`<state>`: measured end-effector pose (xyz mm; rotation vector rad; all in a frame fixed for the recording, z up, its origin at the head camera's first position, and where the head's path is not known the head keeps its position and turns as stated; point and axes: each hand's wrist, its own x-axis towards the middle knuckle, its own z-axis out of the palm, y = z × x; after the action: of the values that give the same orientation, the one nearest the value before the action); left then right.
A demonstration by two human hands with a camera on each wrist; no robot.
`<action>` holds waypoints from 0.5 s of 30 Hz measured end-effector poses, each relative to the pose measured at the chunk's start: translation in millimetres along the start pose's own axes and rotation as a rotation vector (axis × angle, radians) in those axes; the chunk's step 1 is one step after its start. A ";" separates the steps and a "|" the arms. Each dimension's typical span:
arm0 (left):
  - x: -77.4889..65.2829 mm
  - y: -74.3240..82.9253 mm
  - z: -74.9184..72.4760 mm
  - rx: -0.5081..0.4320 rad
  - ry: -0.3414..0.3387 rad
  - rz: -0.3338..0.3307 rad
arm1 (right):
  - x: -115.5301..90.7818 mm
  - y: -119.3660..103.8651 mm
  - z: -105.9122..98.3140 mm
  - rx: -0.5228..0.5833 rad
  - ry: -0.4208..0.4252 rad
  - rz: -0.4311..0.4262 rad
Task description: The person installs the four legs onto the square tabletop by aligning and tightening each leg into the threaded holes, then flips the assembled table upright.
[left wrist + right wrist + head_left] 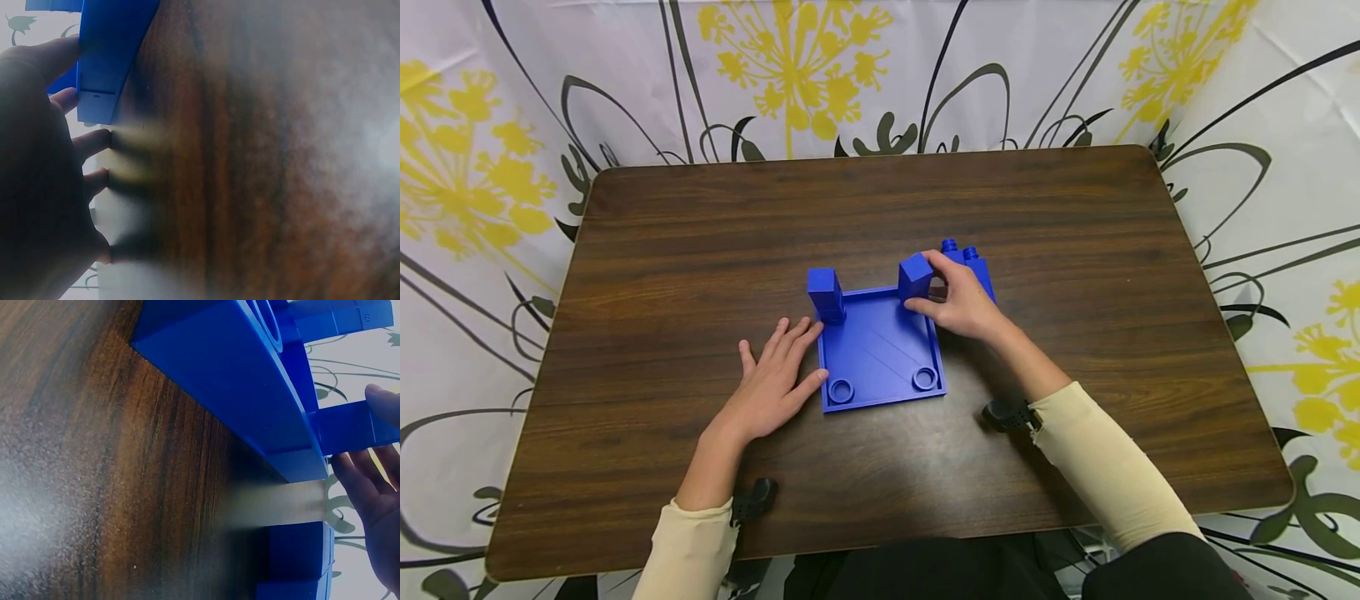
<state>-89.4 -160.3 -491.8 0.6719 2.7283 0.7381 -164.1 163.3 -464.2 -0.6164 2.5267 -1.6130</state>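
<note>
White cloth with a printed pattern surrounds the tabletop along the top, left and right of the head view, faintly creased at upper right. Large yellow flowers show at top center, upper left, upper right and right edge, among thin dark curving stems and gray-green leaves. The tabletop is dark brown with streaky wood grain running across the frame, its corners rounded, its near edge wider than its far one. A soft pale glare lies at lower center; in the wrist views, bright reflections whiten the right edge of the left one and the left edge of the right one.
</note>
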 end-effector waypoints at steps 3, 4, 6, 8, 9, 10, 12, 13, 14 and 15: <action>0.0 0.0 -0.1 0.001 0.000 -0.002 | 0.4 0.4 0.9 -0.009 0.015 -0.007; 0.0 0.2 -0.3 0.001 0.000 -0.003 | 0.6 0.6 1.3 -0.015 0.020 -0.008; -0.1 0.1 -0.1 0.000 -0.001 -0.004 | 0.9 1.0 2.2 -0.029 0.033 -0.010; 0.0 0.0 0.2 0.000 -0.001 -0.004 | 1.1 1.2 2.9 -0.045 0.046 -0.018; 0.1 0.0 0.3 -0.001 -0.001 -0.003 | 1.2 1.2 3.2 -0.051 0.052 -0.021; 0.2 -0.2 0.5 -0.001 -0.001 -0.003 | 1.1 1.1 3.4 -0.055 0.058 -0.026; 0.2 -0.4 0.5 0.000 -0.001 -0.003 | 1.0 1.1 4.0 -0.060 0.066 -0.032; 0.3 -0.2 0.4 0.001 0.000 -0.003 | 0.9 0.9 4.2 -0.063 0.070 -0.032; 0.3 0.0 0.2 0.001 0.000 -0.003 | 0.6 1.1 4.5 -0.065 0.074 -0.031; 0.4 0.0 0.3 0.001 0.000 -0.003 | 0.4 1.1 4.7 -0.068 0.078 -0.027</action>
<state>-89.6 -159.9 -492.2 0.6683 2.7292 0.7355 -163.4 159.5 -467.2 -0.6086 2.6493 -1.5963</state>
